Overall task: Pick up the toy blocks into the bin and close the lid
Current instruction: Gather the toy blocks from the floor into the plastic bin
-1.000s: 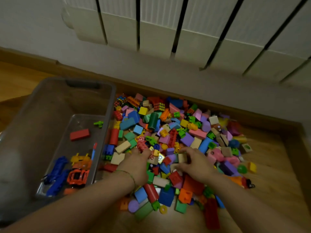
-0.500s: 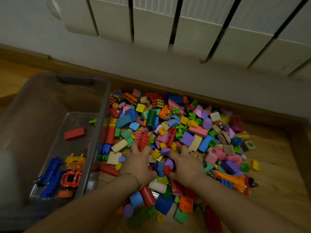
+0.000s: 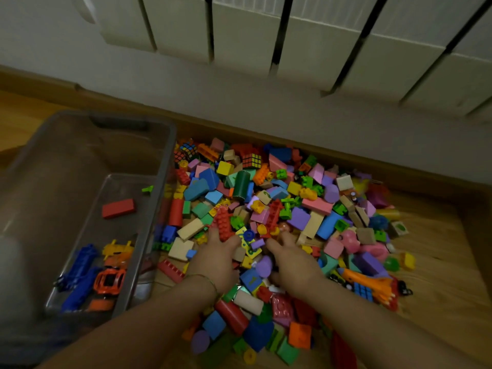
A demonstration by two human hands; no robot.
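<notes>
- A wooden floor [image 3: 439, 302] runs up to a skirting board [image 3: 346, 161] under a pale wall [image 3: 239, 102], where a white radiator [image 3: 319, 49] hangs
- The toy blocks [image 3: 292, 203] lie in one broad heap on the floor against the skirting board, just right of the bin: foam and plastic pieces in red, blue, pink, purple, green, yellow and bare wood
- The left hand [image 3: 217, 258] lies palm down on the near-left part of the heap, fingers stretched forward and slightly spread, their tips at a red studded brick [image 3: 222, 223]
- The right hand [image 3: 295, 265] lies palm down just beside it, fingers extended and loosely parted, the tips sunk among the blocks; neither hand is seen pinching a piece
- A thin bracelet [image 3: 210, 280] circles the left wrist
- The bin [image 3: 170, 145], grey and see-through, stands open on the floor at the left, its long side touching the heap
- On its bottom lie a red block [image 3: 118, 208], a small green piece [image 3: 147, 188], a yellow piece [image 3: 118, 247], blue toys [image 3: 80, 272] and an orange toy car [image 3: 109, 280]
- In the far part of the heap stand out a dark green cylinder [image 3: 241, 185] and a puzzle cube [image 3: 251, 160]
- At the right edge of the heap lies an orange rocket-shaped toy [image 3: 370, 284]
</notes>
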